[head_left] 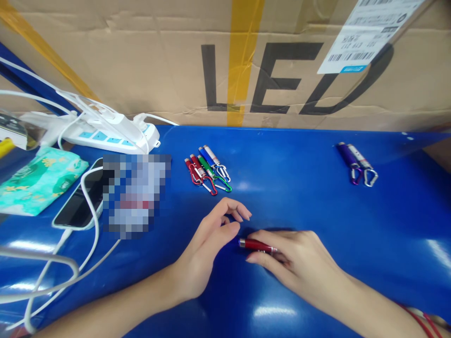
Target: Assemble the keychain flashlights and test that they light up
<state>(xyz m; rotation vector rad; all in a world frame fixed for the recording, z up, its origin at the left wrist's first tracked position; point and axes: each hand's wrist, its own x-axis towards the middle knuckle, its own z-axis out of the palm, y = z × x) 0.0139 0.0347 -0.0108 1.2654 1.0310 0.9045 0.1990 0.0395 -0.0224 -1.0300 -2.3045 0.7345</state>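
My right hand (299, 256) holds a small red keychain flashlight (259, 245) between thumb and fingers, low over the blue table. Its silver end points left, and the rear part is hidden in my palm. Just left of that end is my left hand (214, 241), empty, with its fingers loosely bent and the thumb apart from them. Beyond my left hand lies a group of several keychain flashlights (206, 164) in red, green, blue and silver, each with a carabiner clip. Two more, a purple one (348, 158) and a silver one (361, 159), lie side by side at the far right.
A large cardboard box (141, 61) printed "LED" stands along the table's (282, 188) back edge. On the left are a white power strip (109, 136), a phone (82, 197), a green tissue pack (42, 178), white cables (93, 211) and a pixelated item (136, 197).
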